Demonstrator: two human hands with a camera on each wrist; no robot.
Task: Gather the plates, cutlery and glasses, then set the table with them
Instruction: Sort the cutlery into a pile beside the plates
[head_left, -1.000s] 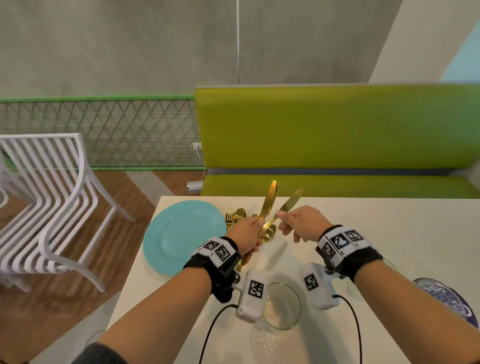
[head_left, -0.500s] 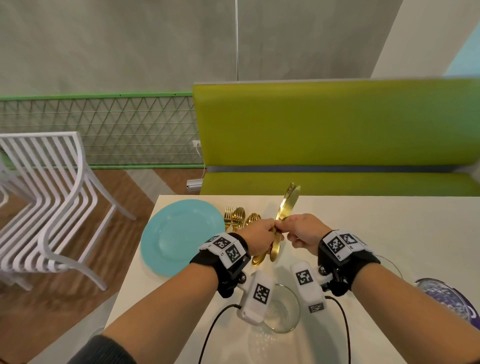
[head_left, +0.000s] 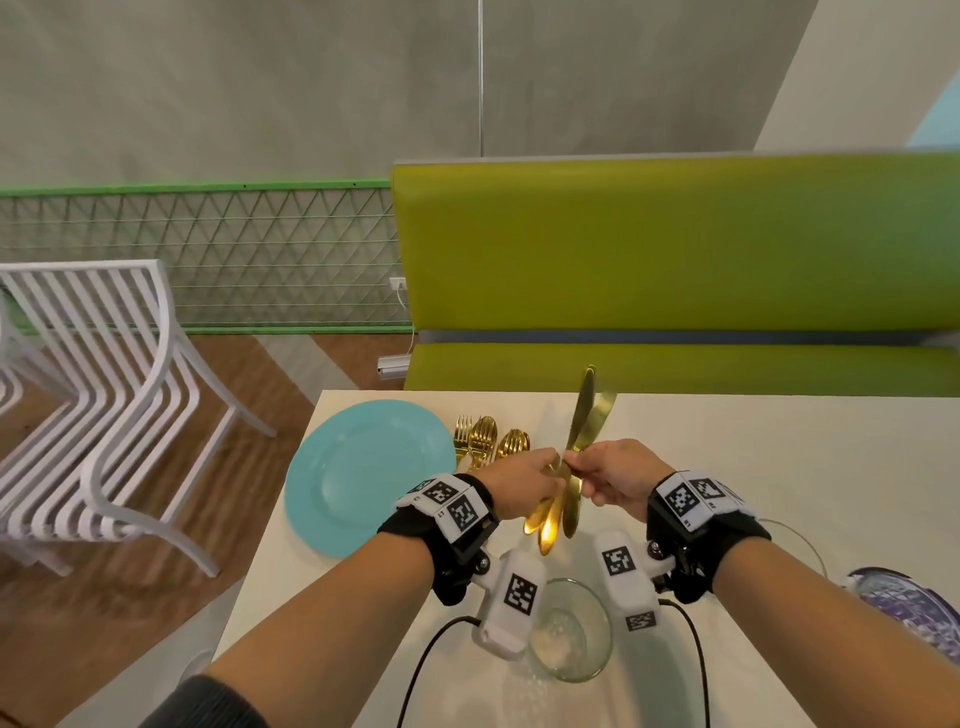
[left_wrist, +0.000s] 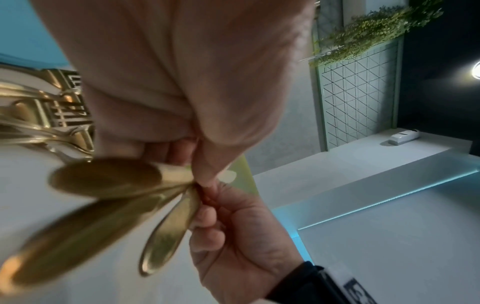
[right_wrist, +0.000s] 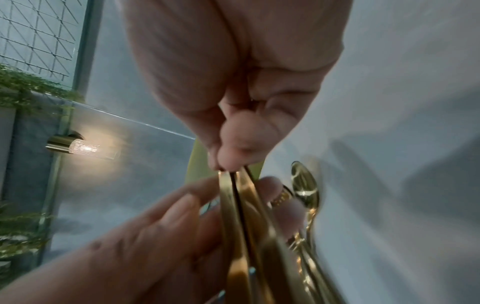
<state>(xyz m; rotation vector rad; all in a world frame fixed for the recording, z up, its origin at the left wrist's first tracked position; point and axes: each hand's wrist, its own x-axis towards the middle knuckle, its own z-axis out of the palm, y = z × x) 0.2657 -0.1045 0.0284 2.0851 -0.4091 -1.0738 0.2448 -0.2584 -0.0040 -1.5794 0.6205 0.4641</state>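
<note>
Above the white table (head_left: 727, 467) both hands hold one bundle of gold knives (head_left: 584, 415), blades up and handles (head_left: 550, 519) hanging down. My left hand (head_left: 550, 467) grips the bundle from the left. My right hand (head_left: 574, 460) pinches it from the right, thumb and finger on the metal (right_wrist: 233, 205). In the left wrist view three handles (left_wrist: 103, 179) fan out below my fingers. Gold forks and spoons (head_left: 485, 441) lie beside a teal plate (head_left: 363, 467). An empty glass (head_left: 569, 629) stands under my wrists.
A purple patterned plate (head_left: 914, 608) sits at the table's right edge, with the rim of a second glass (head_left: 800, 540) beside it. A green bench (head_left: 675, 249) runs behind the table. A white slatted chair (head_left: 104, 389) stands on the wooden floor to the left.
The right hand's knife, tilted away to the right a second ago, has come in against the left hand's pieces. Both hands now meet on one upright bundle.
</note>
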